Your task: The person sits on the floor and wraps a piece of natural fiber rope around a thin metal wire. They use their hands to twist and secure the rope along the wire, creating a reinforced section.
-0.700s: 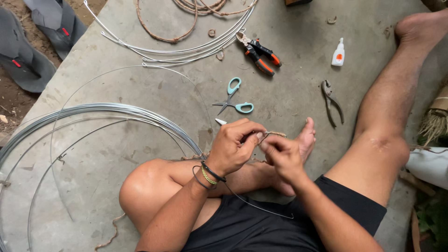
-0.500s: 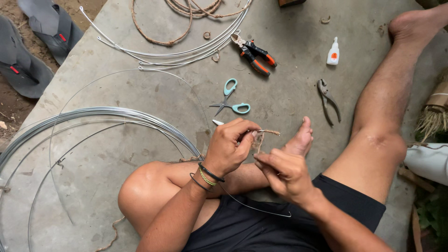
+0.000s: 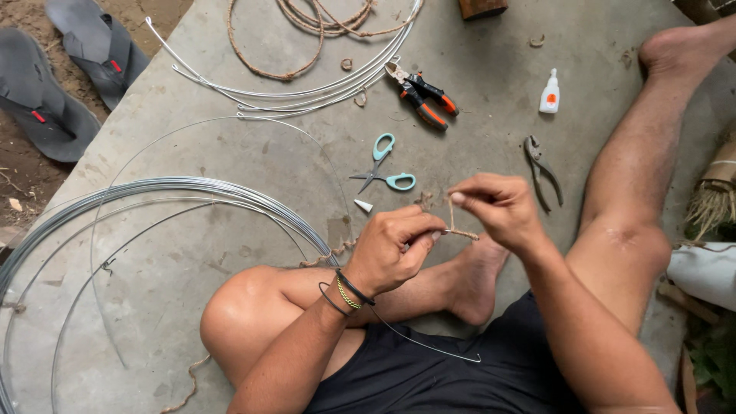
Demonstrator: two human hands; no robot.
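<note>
Just below the teal scissors (image 3: 387,165), the left hand (image 3: 395,253) had its fingers closed on a thin wire (image 3: 425,345) while the right hand (image 3: 498,211) pinched brown twine (image 3: 460,232), wrapped only a short way, most wire seemingly left bare.

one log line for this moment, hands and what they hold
left hand: pinching wire and twine | right hand: pulling twine end up | nearby: scissors, pliers, glue bottle | surface: concrete slab
</note>
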